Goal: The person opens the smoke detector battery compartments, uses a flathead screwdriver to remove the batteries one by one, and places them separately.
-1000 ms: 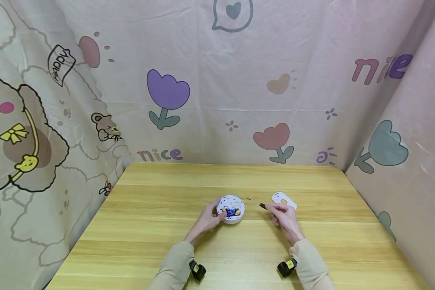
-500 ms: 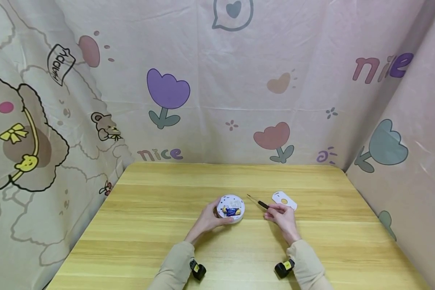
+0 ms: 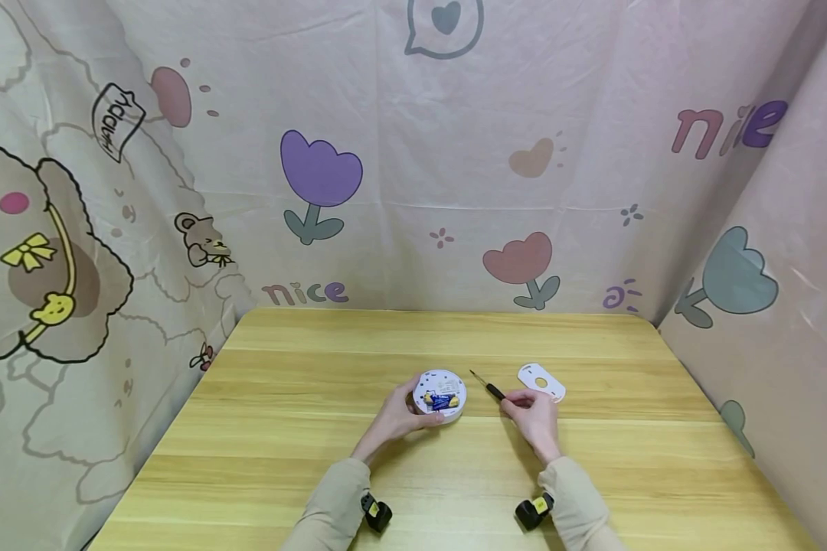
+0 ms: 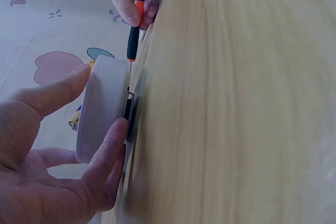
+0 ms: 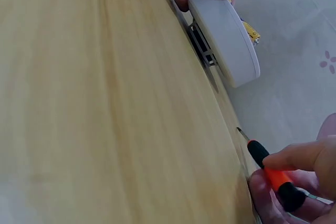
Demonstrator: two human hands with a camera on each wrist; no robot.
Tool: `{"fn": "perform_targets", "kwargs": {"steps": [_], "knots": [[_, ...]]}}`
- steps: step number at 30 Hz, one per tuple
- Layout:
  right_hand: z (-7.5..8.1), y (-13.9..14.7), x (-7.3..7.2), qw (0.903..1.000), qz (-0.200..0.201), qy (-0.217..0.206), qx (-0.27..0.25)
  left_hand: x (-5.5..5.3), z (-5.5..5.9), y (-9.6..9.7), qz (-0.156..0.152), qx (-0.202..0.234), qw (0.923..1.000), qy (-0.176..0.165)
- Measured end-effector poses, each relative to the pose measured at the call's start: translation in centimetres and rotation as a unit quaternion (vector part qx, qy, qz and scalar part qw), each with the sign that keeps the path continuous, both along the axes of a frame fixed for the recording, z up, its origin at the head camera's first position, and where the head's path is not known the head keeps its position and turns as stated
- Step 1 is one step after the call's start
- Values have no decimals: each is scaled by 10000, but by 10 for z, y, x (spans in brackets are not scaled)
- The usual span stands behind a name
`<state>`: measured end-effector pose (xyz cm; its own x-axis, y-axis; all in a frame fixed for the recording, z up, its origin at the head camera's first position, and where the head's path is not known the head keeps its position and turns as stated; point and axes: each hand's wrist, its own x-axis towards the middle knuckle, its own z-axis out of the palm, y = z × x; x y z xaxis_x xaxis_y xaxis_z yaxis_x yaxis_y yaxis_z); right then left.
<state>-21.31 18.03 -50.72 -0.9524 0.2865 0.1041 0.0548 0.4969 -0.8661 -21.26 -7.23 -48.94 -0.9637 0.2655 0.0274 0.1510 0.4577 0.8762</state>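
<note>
Head view: a round battery device (image 3: 439,395) is grasped by the left hand (image 3: 396,415), a screwdriver (image 3: 494,391) pinched by the right hand (image 3: 535,422), beside a holed plate (image 3: 531,373).

Curtained-off work booth: cartoon-print cloth (image 3: 413,153) on 3 sides, wood-grain tbl (image 3: 448,474).

pale printed cloth walls the scene: the far cloth (image 3: 400,153) hangs creased, with a purple tulip (image 3: 321,172), a red tulip (image 3: 519,259) and the word "nice" (image 3: 336,292); the left cloth (image 3: 158,352) shows a big cartoon animal (image 3: 48,275), the right cloth (image 3: 717,360) a blue-grey tulip (image 3: 740,274). a yellowish wood-grain tabletop (image 3: 317,363) meets them, softly shiny toward its near side.
</note>
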Motion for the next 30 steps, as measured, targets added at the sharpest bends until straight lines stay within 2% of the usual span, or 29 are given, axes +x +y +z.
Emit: {"fn": "perform_targets", "kwargs": {"steps": [4,8,15,30], "knots": [[-1,-2,-1,9972,72,174,719,-1,0,0,-13,36,10000,-17],[-2,-4,-2,9938,153,265,1070,0,0,0,-11,77,10000,-60],[-2,-8,-3,9914,167,455,1215,1,0,0,-8,111,9999,-47],[-2,-12,-8,9880,146,520,1447,0,-3,0,-34,92,10000,-2]]}}
